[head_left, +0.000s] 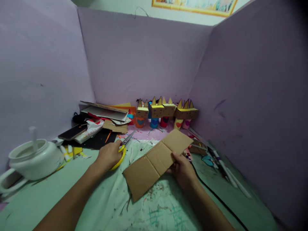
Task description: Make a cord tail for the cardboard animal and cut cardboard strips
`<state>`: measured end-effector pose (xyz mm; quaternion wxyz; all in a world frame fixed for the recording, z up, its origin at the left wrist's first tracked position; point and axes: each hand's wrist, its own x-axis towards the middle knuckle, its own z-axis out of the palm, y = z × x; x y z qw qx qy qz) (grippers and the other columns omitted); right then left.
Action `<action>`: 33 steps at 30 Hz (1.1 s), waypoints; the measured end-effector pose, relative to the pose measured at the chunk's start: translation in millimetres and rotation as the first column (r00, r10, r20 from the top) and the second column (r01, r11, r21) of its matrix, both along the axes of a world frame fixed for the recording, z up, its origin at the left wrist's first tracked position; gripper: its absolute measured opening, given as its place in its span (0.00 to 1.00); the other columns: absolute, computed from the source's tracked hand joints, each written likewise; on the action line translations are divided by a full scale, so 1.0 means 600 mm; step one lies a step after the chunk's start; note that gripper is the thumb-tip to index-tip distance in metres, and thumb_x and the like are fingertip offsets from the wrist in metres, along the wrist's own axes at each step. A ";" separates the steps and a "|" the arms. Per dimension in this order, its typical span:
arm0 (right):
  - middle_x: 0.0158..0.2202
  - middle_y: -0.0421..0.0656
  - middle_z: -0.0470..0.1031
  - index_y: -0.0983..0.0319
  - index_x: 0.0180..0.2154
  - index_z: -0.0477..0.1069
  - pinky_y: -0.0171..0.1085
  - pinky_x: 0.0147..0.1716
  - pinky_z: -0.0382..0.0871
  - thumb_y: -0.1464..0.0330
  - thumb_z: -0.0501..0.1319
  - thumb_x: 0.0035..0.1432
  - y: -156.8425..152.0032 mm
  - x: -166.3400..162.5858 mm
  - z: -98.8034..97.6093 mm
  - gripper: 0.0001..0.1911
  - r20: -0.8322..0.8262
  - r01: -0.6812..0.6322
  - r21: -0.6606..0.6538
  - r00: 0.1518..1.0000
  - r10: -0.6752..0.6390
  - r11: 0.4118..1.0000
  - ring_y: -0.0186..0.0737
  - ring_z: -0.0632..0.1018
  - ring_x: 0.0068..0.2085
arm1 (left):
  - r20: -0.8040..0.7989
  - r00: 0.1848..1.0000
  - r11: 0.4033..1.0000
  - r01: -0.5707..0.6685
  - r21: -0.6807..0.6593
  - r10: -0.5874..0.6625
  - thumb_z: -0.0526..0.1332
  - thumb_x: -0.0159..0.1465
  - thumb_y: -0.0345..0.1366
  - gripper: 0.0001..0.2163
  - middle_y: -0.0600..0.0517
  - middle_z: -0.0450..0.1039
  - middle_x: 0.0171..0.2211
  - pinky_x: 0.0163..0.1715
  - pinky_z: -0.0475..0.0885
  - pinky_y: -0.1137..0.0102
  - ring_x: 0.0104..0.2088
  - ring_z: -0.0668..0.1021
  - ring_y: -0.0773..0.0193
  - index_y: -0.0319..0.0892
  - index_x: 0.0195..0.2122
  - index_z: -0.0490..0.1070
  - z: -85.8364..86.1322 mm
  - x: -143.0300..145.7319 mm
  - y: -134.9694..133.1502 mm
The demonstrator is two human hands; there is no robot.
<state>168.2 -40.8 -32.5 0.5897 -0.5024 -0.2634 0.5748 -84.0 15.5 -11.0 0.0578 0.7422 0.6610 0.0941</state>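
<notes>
Around the cardboard (154, 162) — boxy figures (157, 111), white pot (40, 162), cable (216, 194) (beside right hand (184, 170)).

A pot (43, 165) and figures (157, 111) stood between purple walls (144, 57).
The white pot sat left, figures lined the back, a cable (230, 210) ran at right, a picture (194, 5) hung above.

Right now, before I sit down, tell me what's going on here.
A person has both hands busy: the left hand holds yellow-handled scissors, the right hand a creased cardboard strip. The scissors are apart from the strip. Behind them, small figures with cardboard heads stand before the purple back panel.
</notes>
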 end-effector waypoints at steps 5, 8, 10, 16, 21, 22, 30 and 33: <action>0.28 0.40 0.74 0.61 0.36 0.66 0.36 0.23 0.68 0.61 0.63 0.42 -0.031 0.026 -0.030 0.18 0.275 0.085 0.086 0.956 -0.105 0.993 0.40 0.74 0.28 | 0.020 1.000 0.995 0.019 -0.100 -0.017 0.56 0.49 0.36 0.17 0.43 0.74 0.39 0.30 0.64 0.68 0.38 0.75 0.50 0.44 0.41 0.70 -0.007 -0.035 0.018; 0.38 0.45 0.74 0.62 0.40 0.65 0.38 0.34 0.67 0.64 0.63 0.42 -0.046 0.042 -0.046 0.20 0.562 0.080 0.213 0.805 -0.189 0.974 0.46 0.74 0.40 | 0.037 0.999 0.991 0.032 -0.132 -0.028 0.58 0.46 0.36 0.20 0.46 0.75 0.38 0.30 0.64 0.69 0.36 0.75 0.53 0.46 0.42 0.70 -0.009 -0.044 0.025; 0.35 0.47 0.74 0.63 0.37 0.66 0.40 0.35 0.66 0.63 0.61 0.44 -0.056 0.049 -0.054 0.16 0.750 0.019 0.206 0.639 -0.171 0.978 0.48 0.73 0.38 | 0.032 0.999 0.990 0.029 -0.136 -0.025 0.58 0.45 0.36 0.21 0.46 0.75 0.37 0.30 0.64 0.68 0.36 0.75 0.52 0.47 0.43 0.71 -0.010 -0.045 0.027; 0.31 0.46 0.72 0.62 0.36 0.66 0.38 0.30 0.65 0.66 0.52 0.54 -0.084 0.054 -0.061 0.09 0.945 -0.304 0.269 0.266 -0.189 0.914 0.43 0.72 0.32 | -0.035 0.999 0.991 -0.042 -0.124 0.038 0.58 0.48 0.38 0.19 0.41 0.74 0.39 0.29 0.63 0.64 0.38 0.74 0.45 0.47 0.43 0.72 -0.008 -0.034 0.018; 0.27 0.46 0.71 0.61 0.33 0.65 0.36 0.24 0.63 0.68 0.51 0.55 -0.093 0.051 -0.059 0.07 0.958 -0.395 0.275 0.190 -0.215 0.877 0.41 0.71 0.27 | -0.074 0.992 0.994 -0.102 -0.031 0.099 0.56 0.53 0.42 0.20 0.36 0.73 0.38 0.30 0.63 0.60 0.38 0.73 0.39 0.41 0.46 0.70 0.012 -0.019 -0.003; 0.28 0.46 0.72 0.61 0.34 0.65 0.36 0.23 0.63 0.69 0.50 0.56 -0.094 0.051 -0.060 0.07 0.958 -0.405 0.279 0.180 -0.223 0.871 0.41 0.72 0.27 | -0.074 0.992 0.994 -0.106 0.012 0.107 0.55 0.54 0.42 0.20 0.36 0.73 0.37 0.29 0.63 0.60 0.38 0.73 0.39 0.40 0.46 0.70 0.017 -0.015 -0.012; 0.32 0.48 0.75 0.60 0.42 0.67 0.39 0.28 0.67 0.69 0.53 0.52 -0.112 0.052 -0.066 0.14 0.960 -0.380 0.269 0.177 -0.215 0.885 0.46 0.76 0.32 | 0.441 0.894 0.978 0.024 -0.206 0.071 0.62 0.48 0.45 0.21 0.47 0.73 0.25 0.26 0.59 0.67 0.27 0.73 0.52 0.45 0.43 0.73 -0.002 0.021 -0.151; 0.38 0.49 0.75 0.59 0.48 0.65 0.41 0.33 0.69 0.70 0.53 0.52 -0.117 0.051 -0.068 0.19 0.957 -0.381 0.269 0.211 -0.200 0.884 0.49 0.76 0.39 | 0.573 0.807 0.967 0.010 -0.254 0.142 0.62 0.48 0.44 0.28 0.51 0.70 0.22 0.24 0.59 0.68 0.23 0.71 0.57 0.46 0.52 0.65 -0.016 0.038 -0.182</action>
